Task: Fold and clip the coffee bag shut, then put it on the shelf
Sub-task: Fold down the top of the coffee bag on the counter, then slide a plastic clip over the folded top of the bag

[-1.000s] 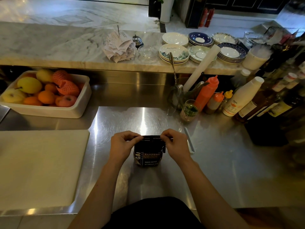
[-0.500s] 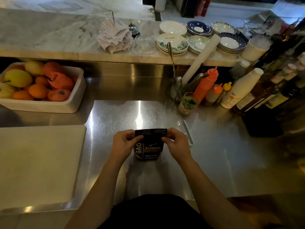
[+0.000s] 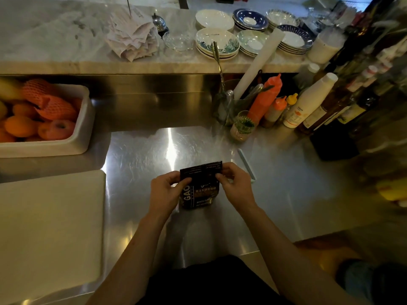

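Pinching the bag (image 3: 199,190) top, both hands' fingers (image 3: 184,180) clamp its corners. Crease it flat and even; the clip (image 3: 246,165) lies just beyond the right hand (image 3: 236,188).

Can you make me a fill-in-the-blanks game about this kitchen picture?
1. Both hands hold a black coffee ____.
2. The left hand and right hand pinch it near its ____ edge.
3. The white tub on the left is full of ____.
4. The pale clip lies on the steel counter, to the ____ of the right hand.

Missing words: bag; top; fruit; right
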